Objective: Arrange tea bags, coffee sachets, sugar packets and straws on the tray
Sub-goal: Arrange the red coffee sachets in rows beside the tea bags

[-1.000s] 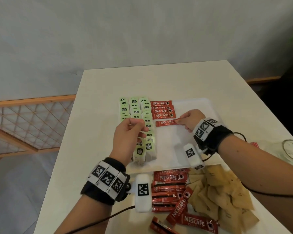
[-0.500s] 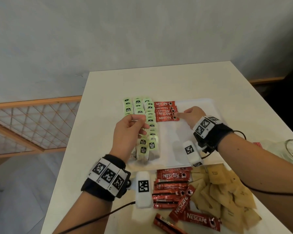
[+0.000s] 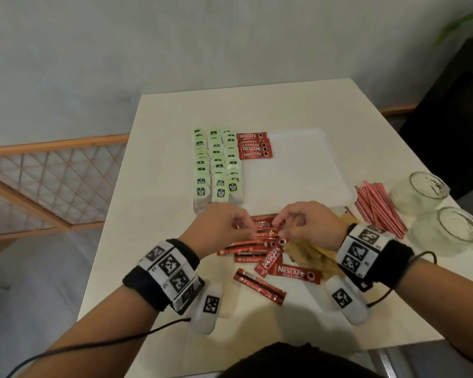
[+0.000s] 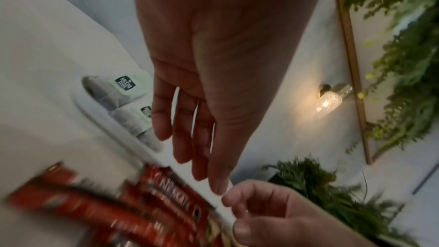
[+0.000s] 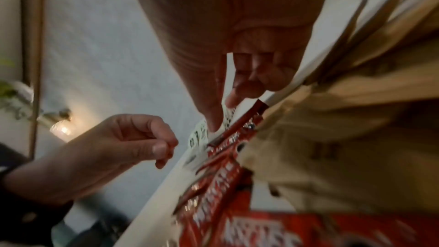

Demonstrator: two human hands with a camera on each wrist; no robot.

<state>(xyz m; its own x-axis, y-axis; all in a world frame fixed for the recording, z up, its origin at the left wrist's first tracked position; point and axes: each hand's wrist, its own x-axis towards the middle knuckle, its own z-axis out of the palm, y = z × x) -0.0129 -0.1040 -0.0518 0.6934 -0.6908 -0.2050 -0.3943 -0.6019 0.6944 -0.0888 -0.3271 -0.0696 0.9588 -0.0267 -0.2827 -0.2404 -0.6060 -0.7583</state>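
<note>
Pale desk (image 3: 159, 214) against a grey wall, wooden lattice railing (image 3: 47, 181) at far left. On the white tray (image 3: 298, 170), three columns of green tea bags (image 3: 216, 165) filling the left side, a short stack of red coffee sachets (image 3: 254, 149) just beside them at the far end. Near the desk's front edge, left hand (image 3: 219, 233) hovering over a loose heap of coffee sachets (image 3: 260, 252), fingers loosely extended, holding nothing. Right hand (image 3: 309, 227) close beside it, thumb and forefinger pinching toward the heap's top sachet; actual grip not discernible. Brown sugar packets (image 3: 309, 255) partly under that wrist. Red-striped straws (image 3: 377, 208) and two glass jars (image 3: 434, 208) at right.
</note>
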